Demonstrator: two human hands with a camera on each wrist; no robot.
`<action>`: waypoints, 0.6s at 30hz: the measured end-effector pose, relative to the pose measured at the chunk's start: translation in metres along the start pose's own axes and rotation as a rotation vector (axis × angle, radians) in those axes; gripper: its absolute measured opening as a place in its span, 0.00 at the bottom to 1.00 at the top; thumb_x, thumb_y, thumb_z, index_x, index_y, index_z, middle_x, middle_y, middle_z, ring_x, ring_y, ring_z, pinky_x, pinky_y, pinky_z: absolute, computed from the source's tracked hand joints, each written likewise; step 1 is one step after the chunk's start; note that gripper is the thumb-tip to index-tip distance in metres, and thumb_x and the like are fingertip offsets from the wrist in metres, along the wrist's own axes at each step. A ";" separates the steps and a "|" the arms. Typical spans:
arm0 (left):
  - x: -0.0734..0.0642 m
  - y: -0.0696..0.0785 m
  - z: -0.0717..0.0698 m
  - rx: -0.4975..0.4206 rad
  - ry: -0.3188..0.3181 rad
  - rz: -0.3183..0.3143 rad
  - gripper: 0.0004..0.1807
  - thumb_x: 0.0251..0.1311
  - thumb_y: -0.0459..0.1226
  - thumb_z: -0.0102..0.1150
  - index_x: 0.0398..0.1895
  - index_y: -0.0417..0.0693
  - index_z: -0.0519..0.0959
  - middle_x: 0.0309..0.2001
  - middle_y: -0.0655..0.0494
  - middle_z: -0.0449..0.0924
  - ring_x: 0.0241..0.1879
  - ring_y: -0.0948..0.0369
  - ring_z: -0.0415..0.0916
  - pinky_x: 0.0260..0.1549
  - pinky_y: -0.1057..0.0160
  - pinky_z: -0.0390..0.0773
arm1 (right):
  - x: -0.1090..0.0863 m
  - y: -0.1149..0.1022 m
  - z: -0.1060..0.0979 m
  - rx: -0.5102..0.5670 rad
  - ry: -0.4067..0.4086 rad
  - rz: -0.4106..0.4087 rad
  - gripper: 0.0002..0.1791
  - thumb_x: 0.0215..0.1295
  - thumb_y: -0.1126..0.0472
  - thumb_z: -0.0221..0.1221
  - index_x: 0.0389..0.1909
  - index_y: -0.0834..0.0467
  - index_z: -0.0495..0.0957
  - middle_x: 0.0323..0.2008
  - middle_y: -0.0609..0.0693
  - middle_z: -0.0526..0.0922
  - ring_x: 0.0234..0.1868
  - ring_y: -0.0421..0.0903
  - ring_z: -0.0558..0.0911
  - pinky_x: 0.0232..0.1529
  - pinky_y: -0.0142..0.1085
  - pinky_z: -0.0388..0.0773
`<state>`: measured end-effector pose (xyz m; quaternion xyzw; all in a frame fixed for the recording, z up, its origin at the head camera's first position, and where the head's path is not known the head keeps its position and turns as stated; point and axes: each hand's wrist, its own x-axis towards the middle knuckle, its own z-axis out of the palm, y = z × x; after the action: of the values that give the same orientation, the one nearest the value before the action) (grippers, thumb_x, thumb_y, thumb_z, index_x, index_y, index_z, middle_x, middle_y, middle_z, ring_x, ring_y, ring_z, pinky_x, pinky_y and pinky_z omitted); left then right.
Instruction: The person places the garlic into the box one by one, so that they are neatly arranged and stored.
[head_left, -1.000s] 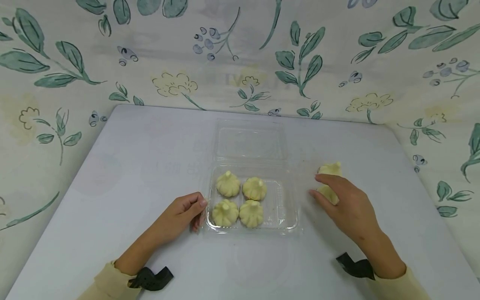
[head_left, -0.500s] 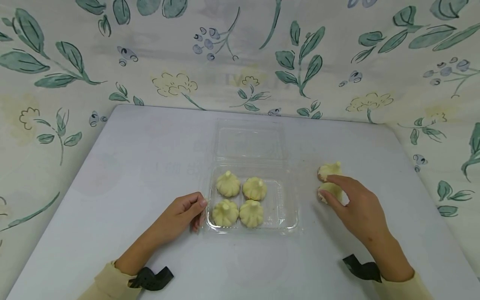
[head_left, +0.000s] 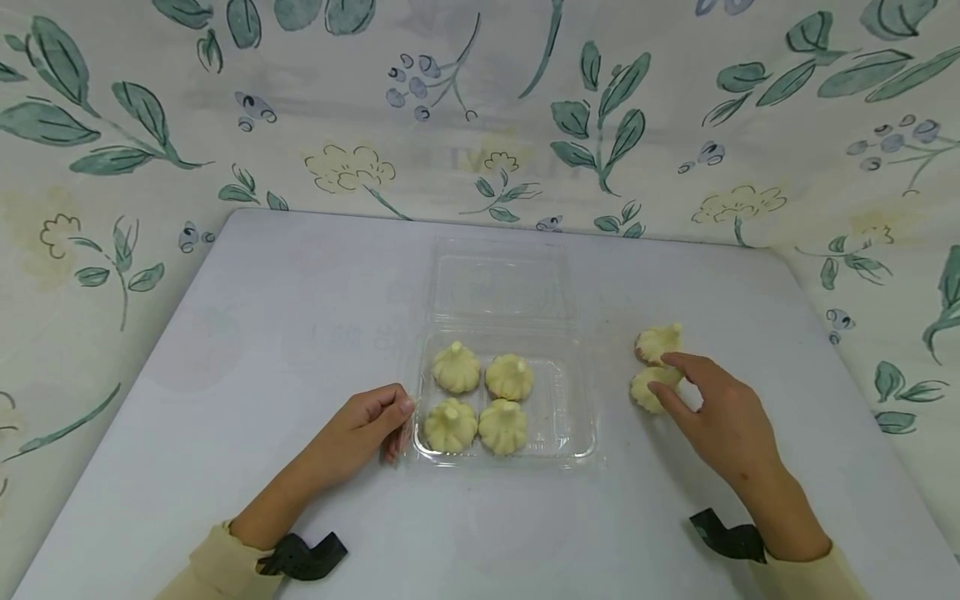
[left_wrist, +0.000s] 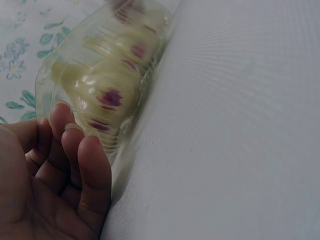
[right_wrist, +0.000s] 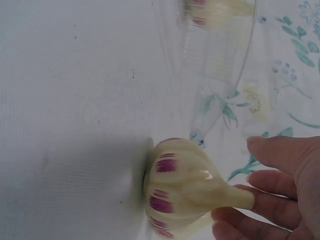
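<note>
The left hand [head_left: 371,423] pinches the left rim of a clear container [head_left: 561,404] holding four garlic bulbs [head_left: 457,369], while to its right a near bulb [head_left: 645,392] stands on the white table [head_left: 300,283] just beside a far bulb [head_left: 657,342], and the right hand [head_left: 726,423], thumb and fingers loosely parted, reaches around the near bulb's stem without gripping.

Purple-streaked cream garlic bulb [right_wrist: 182,190], white tabletop [head_left: 300,300]

Short of the edge of the white surface [right_wrist: 75,100], a purple-streaked garlic bulb [right_wrist: 177,190] stands upright, the right hand [right_wrist: 280,205], thumb and fingers parted, at its stem, a clear container [right_wrist: 212,55] nearby holding another bulb [right_wrist: 215,15]
</note>
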<state>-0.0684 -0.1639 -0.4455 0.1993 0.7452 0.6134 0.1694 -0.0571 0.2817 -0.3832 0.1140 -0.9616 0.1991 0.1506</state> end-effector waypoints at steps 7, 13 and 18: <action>0.000 0.000 0.000 0.001 -0.002 0.001 0.18 0.84 0.38 0.46 0.30 0.44 0.73 0.23 0.52 0.76 0.21 0.58 0.74 0.21 0.59 0.82 | -0.001 0.004 0.001 0.015 -0.048 0.048 0.24 0.65 0.63 0.72 0.60 0.64 0.79 0.52 0.64 0.86 0.45 0.63 0.87 0.38 0.60 0.84; 0.000 0.001 0.000 -0.003 -0.003 0.000 0.18 0.84 0.38 0.46 0.30 0.44 0.72 0.23 0.52 0.76 0.21 0.59 0.73 0.21 0.59 0.81 | -0.002 0.009 0.002 0.032 -0.077 0.078 0.23 0.68 0.61 0.70 0.61 0.63 0.78 0.49 0.67 0.86 0.44 0.66 0.88 0.37 0.62 0.83; 0.000 0.001 0.000 -0.001 0.001 -0.002 0.18 0.84 0.38 0.46 0.30 0.44 0.72 0.23 0.52 0.75 0.21 0.58 0.74 0.21 0.59 0.81 | -0.004 0.012 0.004 0.030 -0.079 0.083 0.22 0.69 0.61 0.69 0.60 0.62 0.79 0.47 0.67 0.87 0.43 0.66 0.88 0.36 0.61 0.84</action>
<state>-0.0682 -0.1633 -0.4447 0.1980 0.7452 0.6137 0.1699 -0.0574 0.2915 -0.3921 0.0840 -0.9676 0.2151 0.1025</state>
